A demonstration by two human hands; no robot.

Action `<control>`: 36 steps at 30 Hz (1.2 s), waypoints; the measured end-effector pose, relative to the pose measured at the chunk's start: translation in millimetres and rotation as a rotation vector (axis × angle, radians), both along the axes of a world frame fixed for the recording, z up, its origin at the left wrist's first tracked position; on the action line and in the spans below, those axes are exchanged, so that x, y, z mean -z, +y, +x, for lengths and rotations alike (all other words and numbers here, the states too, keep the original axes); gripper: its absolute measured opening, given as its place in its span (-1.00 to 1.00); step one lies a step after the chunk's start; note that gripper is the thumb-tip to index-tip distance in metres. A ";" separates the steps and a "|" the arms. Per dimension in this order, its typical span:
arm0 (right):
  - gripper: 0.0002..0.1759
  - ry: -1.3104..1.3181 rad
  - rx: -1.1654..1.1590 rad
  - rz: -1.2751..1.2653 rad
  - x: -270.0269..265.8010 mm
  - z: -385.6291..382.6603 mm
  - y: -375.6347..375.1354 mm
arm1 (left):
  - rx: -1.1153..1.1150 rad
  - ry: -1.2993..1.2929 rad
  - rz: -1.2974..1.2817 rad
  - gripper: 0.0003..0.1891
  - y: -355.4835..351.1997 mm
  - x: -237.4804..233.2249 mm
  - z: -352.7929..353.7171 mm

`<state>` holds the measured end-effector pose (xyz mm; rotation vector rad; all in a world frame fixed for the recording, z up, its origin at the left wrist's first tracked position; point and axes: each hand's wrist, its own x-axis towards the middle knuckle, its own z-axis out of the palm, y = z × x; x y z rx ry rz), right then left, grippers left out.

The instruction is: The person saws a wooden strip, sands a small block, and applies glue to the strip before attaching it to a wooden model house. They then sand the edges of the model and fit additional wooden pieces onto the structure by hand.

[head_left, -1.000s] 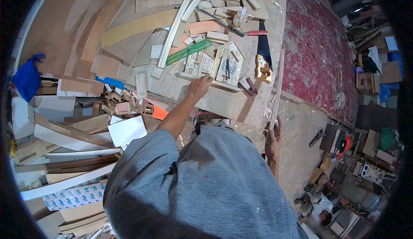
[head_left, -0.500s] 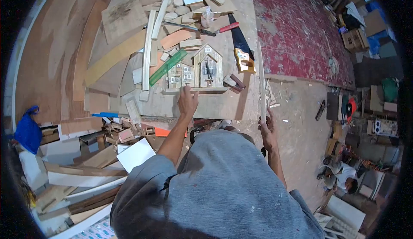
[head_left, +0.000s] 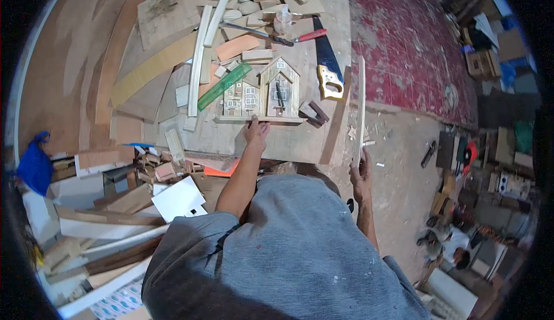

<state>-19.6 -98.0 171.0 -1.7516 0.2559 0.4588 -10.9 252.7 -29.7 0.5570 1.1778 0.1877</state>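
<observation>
Here | wooden house [head_left: 268, 98], front edge at left fingers [head_left: 253, 122], can't tell if clamped | right fingers [head_left: 365, 160] clamped on strip [head_left: 360, 106]

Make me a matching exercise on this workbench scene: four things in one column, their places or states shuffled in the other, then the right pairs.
Things
1. Left hand
2. Right hand
3. Handsaw
4. Green strip

Places and states
A. Lying on the workbench, to the right of the wooden house model, dark blade pointing away from the person
B. At the near edge of the wooden house model
C. Lying slantwise on the left side of the wooden house model
D. Holding a long, thin wooden piece

Right pairs: 1-B, 2-D, 3-A, 4-C
</observation>
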 end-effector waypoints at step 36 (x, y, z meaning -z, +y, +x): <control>-0.33 -0.714 -0.483 -0.491 126.6 269.9 151.1 | -0.184 0.078 -0.021 -0.37 -21.6 -42.2 -1.0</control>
